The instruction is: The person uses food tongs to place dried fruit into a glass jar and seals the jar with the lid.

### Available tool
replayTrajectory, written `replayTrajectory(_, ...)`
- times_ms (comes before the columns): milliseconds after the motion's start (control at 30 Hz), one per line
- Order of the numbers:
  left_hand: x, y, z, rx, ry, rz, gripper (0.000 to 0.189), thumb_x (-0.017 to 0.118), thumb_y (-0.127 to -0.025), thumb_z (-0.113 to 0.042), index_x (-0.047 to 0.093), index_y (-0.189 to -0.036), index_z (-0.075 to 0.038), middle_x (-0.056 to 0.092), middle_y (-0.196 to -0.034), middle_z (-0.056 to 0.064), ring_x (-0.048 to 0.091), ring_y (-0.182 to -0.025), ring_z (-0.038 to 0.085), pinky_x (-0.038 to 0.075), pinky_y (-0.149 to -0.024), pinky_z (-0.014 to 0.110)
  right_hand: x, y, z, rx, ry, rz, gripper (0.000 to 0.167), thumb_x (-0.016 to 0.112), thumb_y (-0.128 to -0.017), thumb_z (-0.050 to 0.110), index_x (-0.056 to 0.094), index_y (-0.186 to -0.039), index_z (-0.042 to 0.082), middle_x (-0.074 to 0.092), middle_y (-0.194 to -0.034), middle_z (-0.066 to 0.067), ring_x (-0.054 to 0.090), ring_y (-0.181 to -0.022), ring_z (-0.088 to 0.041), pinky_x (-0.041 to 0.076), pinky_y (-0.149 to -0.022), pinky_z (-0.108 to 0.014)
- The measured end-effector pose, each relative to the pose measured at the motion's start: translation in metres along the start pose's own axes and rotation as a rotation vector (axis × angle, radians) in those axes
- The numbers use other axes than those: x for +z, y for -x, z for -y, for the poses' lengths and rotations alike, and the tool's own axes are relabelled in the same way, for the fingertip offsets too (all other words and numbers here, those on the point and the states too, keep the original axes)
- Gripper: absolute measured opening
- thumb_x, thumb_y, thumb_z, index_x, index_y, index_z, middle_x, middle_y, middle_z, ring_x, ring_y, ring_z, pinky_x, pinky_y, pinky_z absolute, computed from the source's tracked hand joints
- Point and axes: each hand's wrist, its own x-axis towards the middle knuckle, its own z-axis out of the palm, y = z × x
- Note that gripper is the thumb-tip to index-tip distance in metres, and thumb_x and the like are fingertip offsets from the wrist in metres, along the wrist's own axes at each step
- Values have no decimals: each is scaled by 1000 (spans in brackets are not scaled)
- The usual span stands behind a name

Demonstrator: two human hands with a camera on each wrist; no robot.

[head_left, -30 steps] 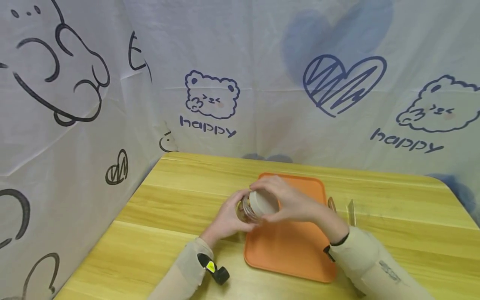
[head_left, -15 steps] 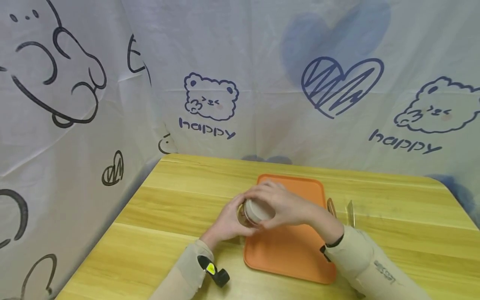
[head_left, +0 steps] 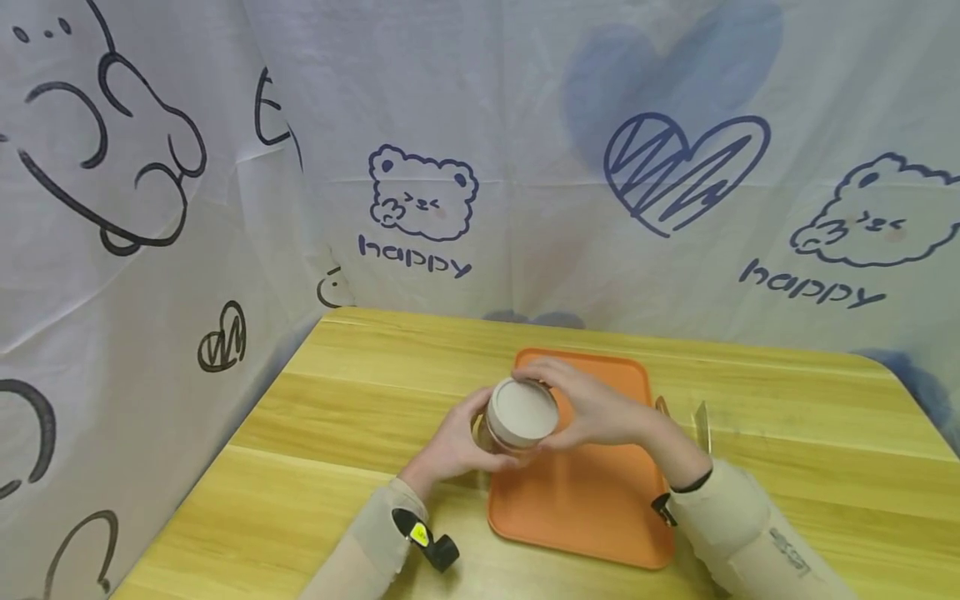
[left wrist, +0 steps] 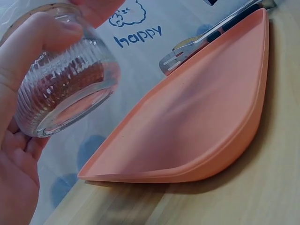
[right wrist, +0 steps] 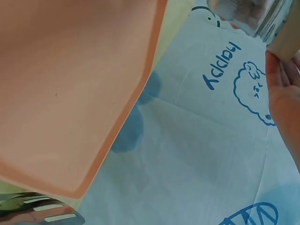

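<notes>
A clear ribbed glass jar (left wrist: 65, 79) with a flat beige lid (head_left: 523, 410) is held tilted above the left edge of an orange tray (head_left: 577, 508). Reddish-brown colour shows through its glass. My left hand (head_left: 459, 442) grips the jar's body from the left, thumb in front. My right hand (head_left: 592, 408) has its fingers and thumb spread around the lid's rim from the right. In the right wrist view, the fingertips (right wrist: 276, 70) lie against the lid's side. The lid sits over the jar's mouth.
Right of the tray lie a slotted turner (left wrist: 180, 56), a thin upright-looking metal blade (head_left: 702, 425) and a brown handle (head_left: 662, 406), partly hidden by my right arm. The wooden table (head_left: 360, 367) ends at a printed white cloth (head_left: 540, 275) behind and at the left.
The lid, earlier tipped sideways toward my right hand, now faces up on the jar. My right hand has drawn back slightly to the right, uncovering more of the lid. My left hand keeps its grip.
</notes>
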Motion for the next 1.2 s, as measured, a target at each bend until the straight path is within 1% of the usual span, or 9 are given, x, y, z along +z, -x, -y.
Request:
replayTrajectory(167,-1,0,0,-8,19,48,82,86,-62,0,48,-135,1,57,-127,11,49,-120,21,33,-107,45,-1,0,0,-7,-13,51,81,83,-73,18,41,-141,5,43,-141,-9,40,-128,-24,41,-102,-45)
replayTrajectory(300,0,0,0,-24,45,18,83,86,-62,2,47,-135,1,57,-127,11,48,-120,22,32,-107,45,1,1,1,13,-23,14,80,83,-74,18,42,-140,4,43,-141,-10,41,-128,-25,42,-101,-46)
replayTrajectory(533,12,-4,31,-37,69,-149,89,86,-61,3,45,-139,-6,53,-132,10,45,-123,24,27,-110,46,10,1,4,80,-56,-151,81,85,-73,22,43,-139,3,45,-139,-11,44,-123,-25,43,-99,-47)
replayTrajectory(633,17,-6,32,-7,71,-236,87,86,-61,1,46,-138,-9,54,-131,7,45,-123,23,27,-110,47,15,0,5,100,-47,-239,83,86,-71,24,44,-140,3,45,-139,-10,47,-120,-24,45,-98,-45)
replayTrajectory(733,20,-7,32,28,28,-320,87,87,-61,-2,47,-137,-10,55,-130,5,47,-122,21,30,-109,46,20,-1,8,129,-44,-306,85,86,-70,26,43,-141,6,45,-140,-9,48,-120,-24,45,-97,-46)
replayTrajectory(900,22,-10,32,55,-14,-405,88,89,-59,-2,48,-136,-7,56,-129,8,48,-122,22,30,-110,45,23,2,12,139,-74,-356,84,85,-72,18,41,-142,4,45,-139,-11,51,-116,-26,47,-96,-45)
replayTrajectory(1033,19,-10,30,35,21,-385,90,88,-57,4,46,-137,-2,54,-131,14,46,-124,26,27,-112,44,21,6,12,122,-113,-355,81,84,-74,13,41,-142,4,45,-140,-11,53,-115,-25,47,-96,-44)
replayTrajectory(1133,15,-9,20,27,73,-316,88,84,-57,10,44,-136,4,52,-131,19,45,-124,28,27,-112,43,16,10,9,111,-154,-316,83,84,-74,15,39,-144,6,43,-143,-9,49,-119,-25,44,-99,-47)
replayTrajectory(1200,12,-7,11,34,116,-247,85,82,-58,13,44,-135,7,52,-130,21,46,-123,28,29,-111,43,11,12,5,86,-213,-266,87,83,-75,13,35,-146,5,38,-146,-10,45,-124,-29,40,-102,-50)
